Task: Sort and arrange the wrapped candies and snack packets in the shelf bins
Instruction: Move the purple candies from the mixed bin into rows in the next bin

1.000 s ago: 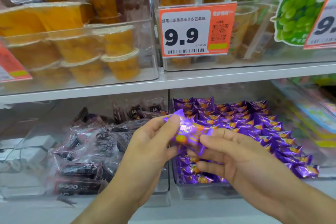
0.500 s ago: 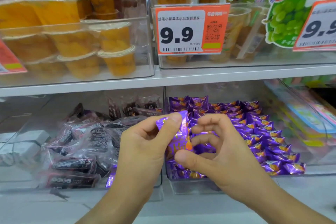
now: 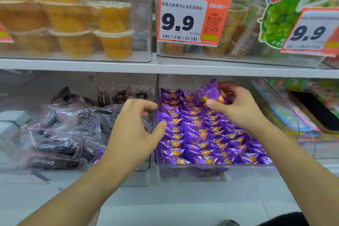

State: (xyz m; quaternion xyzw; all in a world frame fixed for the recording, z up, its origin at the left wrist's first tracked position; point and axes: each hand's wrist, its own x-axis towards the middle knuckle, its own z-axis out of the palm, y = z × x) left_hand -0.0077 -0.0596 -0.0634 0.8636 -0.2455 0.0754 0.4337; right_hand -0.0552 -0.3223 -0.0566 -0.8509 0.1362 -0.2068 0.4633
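Purple candies [image 3: 212, 93] pinched in the right hand [image 3: 236, 108], over the far rows of the clear bin [image 3: 192, 172], centre right.
Dropped carelessly, they might skew the neat rows or slip past the divider onto the dark packets [image 3: 60, 134]. Left hand [image 3: 135, 130] hovers empty, fingers loosely spread, at that divider.
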